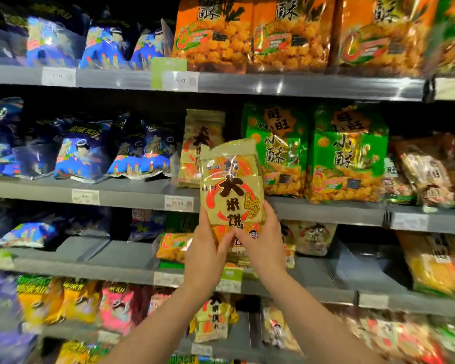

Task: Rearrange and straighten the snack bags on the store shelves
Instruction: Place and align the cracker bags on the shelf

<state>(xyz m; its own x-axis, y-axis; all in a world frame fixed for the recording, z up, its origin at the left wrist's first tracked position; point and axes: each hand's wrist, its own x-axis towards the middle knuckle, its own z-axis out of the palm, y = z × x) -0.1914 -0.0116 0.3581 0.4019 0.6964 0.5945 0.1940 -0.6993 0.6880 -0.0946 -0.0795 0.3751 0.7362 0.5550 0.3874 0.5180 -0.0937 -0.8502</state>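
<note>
A tan rice-cracker bag (231, 179) with large dark characters and red swirls is held upright in front of the second shelf (142, 194). My left hand (208, 250) grips its lower left edge, and my right hand (263, 243) grips its lower right edge, thumbs across the front. Right behind it a matching tan bag (200, 137) stands on that shelf. The held bag's bottom is hidden by my hands.
Blue snack bags (84, 151) fill the shelf's left side, green bags (347, 156) its right. Orange bags (213, 32) sit on the top shelf. The third shelf (111, 256) has bare grey spots. Mixed yellow and pink bags (90, 303) lie lower down.
</note>
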